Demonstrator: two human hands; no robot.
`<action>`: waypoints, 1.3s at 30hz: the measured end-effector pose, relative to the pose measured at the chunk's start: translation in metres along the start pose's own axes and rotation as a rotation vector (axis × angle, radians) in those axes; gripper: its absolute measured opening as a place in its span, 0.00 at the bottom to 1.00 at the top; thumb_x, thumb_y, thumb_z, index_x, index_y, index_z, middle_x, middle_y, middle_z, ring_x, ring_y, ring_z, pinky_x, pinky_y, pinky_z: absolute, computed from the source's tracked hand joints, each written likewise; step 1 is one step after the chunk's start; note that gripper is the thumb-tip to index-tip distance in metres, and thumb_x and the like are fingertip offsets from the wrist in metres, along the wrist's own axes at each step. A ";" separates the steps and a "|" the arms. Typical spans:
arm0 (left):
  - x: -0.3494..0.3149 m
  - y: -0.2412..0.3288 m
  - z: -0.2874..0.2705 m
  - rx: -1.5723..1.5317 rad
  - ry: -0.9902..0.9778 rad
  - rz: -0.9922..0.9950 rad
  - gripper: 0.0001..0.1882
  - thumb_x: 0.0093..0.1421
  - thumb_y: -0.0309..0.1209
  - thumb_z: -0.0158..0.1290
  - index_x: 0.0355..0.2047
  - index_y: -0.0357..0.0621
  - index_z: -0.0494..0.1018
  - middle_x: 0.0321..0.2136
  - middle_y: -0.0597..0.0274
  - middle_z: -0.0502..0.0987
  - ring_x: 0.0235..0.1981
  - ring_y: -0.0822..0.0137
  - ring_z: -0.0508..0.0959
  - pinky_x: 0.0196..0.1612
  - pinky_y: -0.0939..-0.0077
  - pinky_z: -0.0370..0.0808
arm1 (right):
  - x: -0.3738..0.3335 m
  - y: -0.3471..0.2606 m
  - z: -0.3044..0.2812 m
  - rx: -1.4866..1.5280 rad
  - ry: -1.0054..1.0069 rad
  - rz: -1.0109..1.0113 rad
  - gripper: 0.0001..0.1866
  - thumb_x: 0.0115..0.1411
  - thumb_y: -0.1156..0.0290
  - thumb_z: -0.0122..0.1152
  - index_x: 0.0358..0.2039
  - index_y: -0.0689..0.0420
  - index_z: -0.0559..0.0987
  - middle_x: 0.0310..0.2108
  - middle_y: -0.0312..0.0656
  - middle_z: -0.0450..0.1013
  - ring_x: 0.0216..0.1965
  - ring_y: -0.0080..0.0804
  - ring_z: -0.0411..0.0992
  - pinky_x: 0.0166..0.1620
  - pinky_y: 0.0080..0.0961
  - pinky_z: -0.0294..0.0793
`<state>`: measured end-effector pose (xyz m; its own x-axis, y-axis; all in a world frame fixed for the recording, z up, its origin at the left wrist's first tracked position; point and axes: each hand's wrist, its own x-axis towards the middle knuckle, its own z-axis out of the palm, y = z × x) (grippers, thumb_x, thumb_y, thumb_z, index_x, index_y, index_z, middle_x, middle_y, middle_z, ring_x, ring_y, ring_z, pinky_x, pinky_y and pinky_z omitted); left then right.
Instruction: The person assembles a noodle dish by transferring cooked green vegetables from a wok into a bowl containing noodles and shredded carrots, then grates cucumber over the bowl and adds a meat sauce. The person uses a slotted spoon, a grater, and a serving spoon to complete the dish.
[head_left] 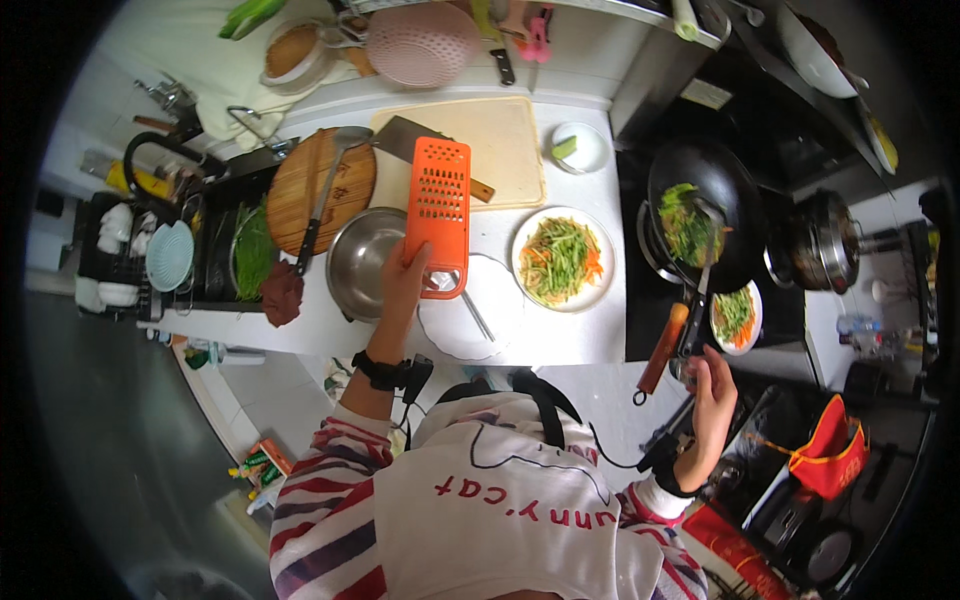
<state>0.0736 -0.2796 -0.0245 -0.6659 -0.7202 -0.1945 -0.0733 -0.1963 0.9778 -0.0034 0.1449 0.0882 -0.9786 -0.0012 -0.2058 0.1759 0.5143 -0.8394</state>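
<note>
Okay so the left hand [408, 268] has an orange grater [440, 200] by its bottom end, thumb pressed on the front and the other fingers mostly hidden behind, so yeah, it's pinched. It's held up over the counter [600, 340], between the steel bowl [362, 262] and a white plate [590, 299] of shredded green and orange veg [560, 258], its top covering part of the cleaver [402, 138] on the pale cutting board [518, 150].

Right hand [710, 398] is just beside the wok's wooden handle [663, 350], fingers bent and slightly apart; can't tell if they're pinching the small shiny thing [684, 372] next to them. Cooked greens [688, 228] sit in the black wok [733, 172].

Writing-wise: big red lettering [530, 510] runs upside down across the white sweatshirt [500, 555], the red bag [828, 450] on the right has gold-yellow print, and the pale label [707, 94] above the stove is too small to read.
</note>
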 end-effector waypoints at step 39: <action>0.302 -0.090 -0.289 0.516 0.303 -0.121 0.21 0.52 0.35 0.56 0.44 0.37 0.74 0.43 0.50 0.76 0.44 0.57 0.75 0.47 0.66 0.68 | -0.025 0.067 0.007 -0.159 0.173 0.077 0.16 0.60 0.67 0.55 0.45 0.63 0.74 0.34 0.47 0.75 0.31 0.29 0.74 0.30 0.23 0.73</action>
<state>0.0941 -0.6719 -0.1935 -0.3951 -0.8852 -0.2458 -0.5361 0.0048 0.8441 0.0337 0.1736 0.0336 -0.9691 0.1833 -0.1648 0.2447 0.6360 -0.7318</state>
